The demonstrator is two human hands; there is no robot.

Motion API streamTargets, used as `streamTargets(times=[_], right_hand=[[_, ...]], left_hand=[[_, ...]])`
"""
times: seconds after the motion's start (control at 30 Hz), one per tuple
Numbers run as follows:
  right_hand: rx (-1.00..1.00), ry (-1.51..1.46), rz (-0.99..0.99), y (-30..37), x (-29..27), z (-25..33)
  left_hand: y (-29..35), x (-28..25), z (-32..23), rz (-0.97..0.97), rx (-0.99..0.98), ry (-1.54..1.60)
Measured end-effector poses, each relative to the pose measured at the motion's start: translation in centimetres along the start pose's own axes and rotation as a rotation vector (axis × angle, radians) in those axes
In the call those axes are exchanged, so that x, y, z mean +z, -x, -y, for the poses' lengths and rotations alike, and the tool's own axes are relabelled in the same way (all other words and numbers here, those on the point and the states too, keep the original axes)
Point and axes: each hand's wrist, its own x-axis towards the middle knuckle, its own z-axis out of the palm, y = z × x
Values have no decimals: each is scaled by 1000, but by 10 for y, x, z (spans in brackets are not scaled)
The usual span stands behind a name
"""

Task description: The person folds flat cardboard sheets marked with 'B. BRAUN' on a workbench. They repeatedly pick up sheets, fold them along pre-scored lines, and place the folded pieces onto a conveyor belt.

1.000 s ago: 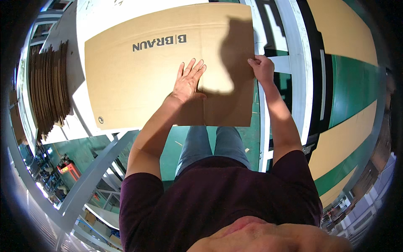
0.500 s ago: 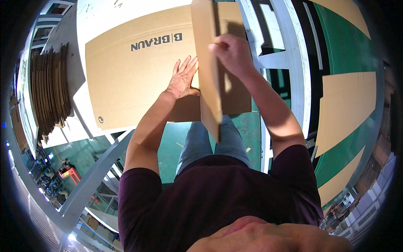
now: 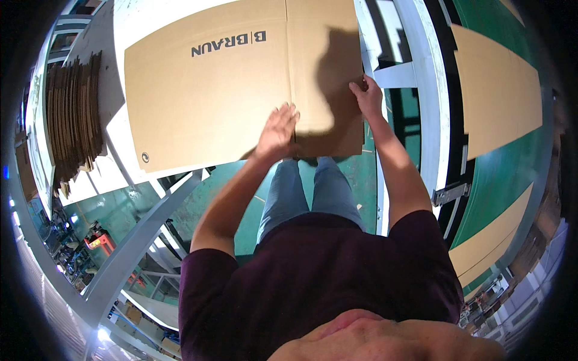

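A large flat cardboard sheet [image 3: 198, 96], brown with dark print near its far side, lies on the white table in front of me. A crease runs from far to near across it, and the panel right of the crease now lies flat. My left hand [image 3: 279, 132] is on the near part of the sheet beside the crease, palm down with fingers stretched out, slightly blurred. At the sheet's right edge is my right hand [image 3: 370, 99], its thumb over the top face and its other fingers at the rim, partly hidden.
A stack of folded cardboard [image 3: 73, 117] stands on edge on the white table [image 3: 117, 141] at left. To the right runs a pale metal frame [image 3: 424, 114], with a green conveyor belt [image 3: 490, 186] beyond it carrying cardboard sheets [image 3: 497, 90]. A grey beam [image 3: 144, 222] slants at lower left.
The raised right panel has come down flat to the right. My right hand moved right and nearer to the sheet's edge; my left hand slid nearer and slightly right. Sheets on the belt shifted.
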Motion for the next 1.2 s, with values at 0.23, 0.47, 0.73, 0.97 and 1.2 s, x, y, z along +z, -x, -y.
streamTargets(times=[0.23, 0.47, 0.73, 0.97, 1.2], right_hand=[[22, -78, -61, 2, 2, -5], [-138, 76, -438, -18, -95, -42], [-15, 1117, -629, -188, -283, -58], [-286, 903, -463, -355, -278, -51], [-865, 588, -659, -194, -369, 137]], left_hand=[[40, 18, -29, -274, 137, 20], [37, 11, -33, -189, 136, -139], [63, 33, -21, -136, 72, -283], [48, 14, -41, -36, -59, -302], [37, 9, -57, -50, -96, -169]])
